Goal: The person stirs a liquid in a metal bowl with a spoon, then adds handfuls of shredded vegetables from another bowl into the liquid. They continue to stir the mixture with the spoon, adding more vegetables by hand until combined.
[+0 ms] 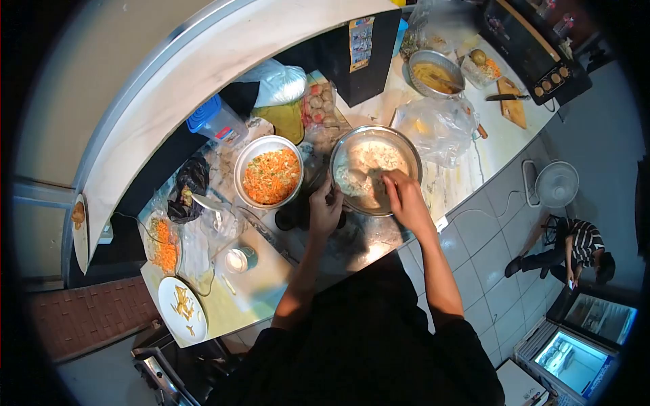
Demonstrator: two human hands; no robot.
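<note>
A metal bowl (413, 150) holds a pale, creamy mixture (379, 157) with small bits in it. My right hand (404, 201) is over the bowl's near right side, its fingers pinched on what looks like a spoon (359, 175) dipping into the mixture; its handle is mostly hidden. At the bowl's left edge, my left hand (326, 210) is closed with its fingers at the rim. Left of it stands a white bowl (240, 177) full of shredded orange and pale vegetables (271, 176).
A white plate with food strips (183, 308), an open jar (241, 260) and a blue-lidded container (220, 122) sit left. Right are a plastic bag (437, 128), a pot (433, 73), and a knife (506, 97) on a board. A person (579, 247) sits beyond the counter.
</note>
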